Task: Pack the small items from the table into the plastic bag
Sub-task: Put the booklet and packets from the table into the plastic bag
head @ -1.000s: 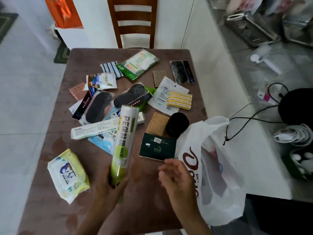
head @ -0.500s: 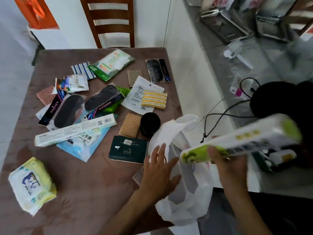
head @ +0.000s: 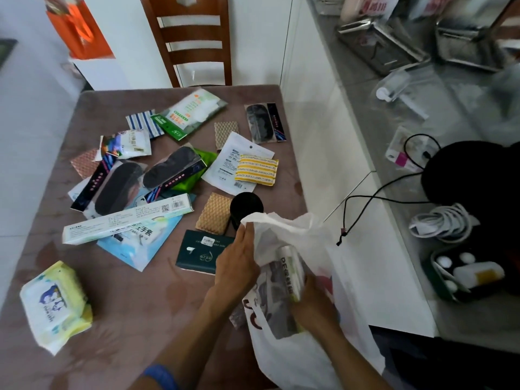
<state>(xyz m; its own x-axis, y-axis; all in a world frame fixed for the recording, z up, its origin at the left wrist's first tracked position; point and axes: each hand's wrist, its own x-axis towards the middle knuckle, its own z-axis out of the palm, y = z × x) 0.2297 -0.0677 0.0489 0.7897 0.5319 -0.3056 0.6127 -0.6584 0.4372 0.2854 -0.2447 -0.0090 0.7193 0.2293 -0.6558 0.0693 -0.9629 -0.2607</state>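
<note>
A white plastic bag (head: 306, 358) with red print hangs at the brown table's (head: 135, 319) right front edge. My left hand (head: 239, 260) grips its rim and holds the mouth apart. My right hand (head: 312, 302) is inside the bag, closed on a green-and-white roll of PE cling film (head: 291, 271). Spread over the table are several small items: a long white box (head: 126, 218), a dark green packet (head: 202, 250), a black round tin (head: 246, 208), a tan woven pad (head: 215, 212), a yellow striped pack (head: 256, 170) and a wet-wipes pack (head: 55, 305).
A wooden chair (head: 191, 38) stands behind the table. A grey counter (head: 422, 170) to the right holds a black cable (head: 374, 201), a coiled white cable (head: 441, 223), metal trays (head: 380, 43) and a black round object (head: 472, 170). An orange bag (head: 78, 29) hangs at the back left.
The cling-film roll went from my left hand above the table to my right hand, then down into the bag. My left hand took hold of the bag's rim.
</note>
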